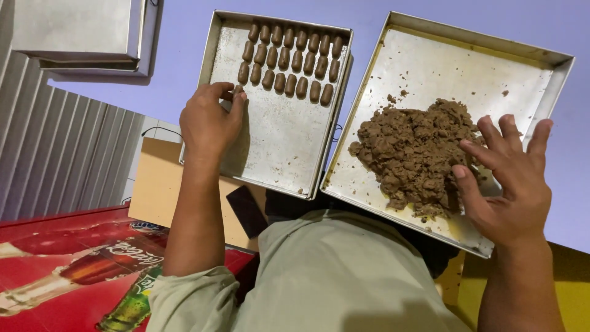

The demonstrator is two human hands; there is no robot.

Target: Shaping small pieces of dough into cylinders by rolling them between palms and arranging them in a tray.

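My left hand (209, 123) rests on the left metal tray (276, 141), its fingertips closed on a small brown dough piece (238, 90) at the near-left end of the rows of oblong dough pieces (289, 58). My right hand (507, 175) hovers with fingers spread over the right metal tray (442, 61), its fingertips touching the edge of a crumbly brown dough heap (415, 154). It holds nothing that I can see.
Stacked empty metal trays (83, 37) sit at the top left. A red printed surface (67, 264) lies at the lower left, a tan board (153, 184) and a dark flat object (246, 209) under the left tray. The trays rest on my lap.
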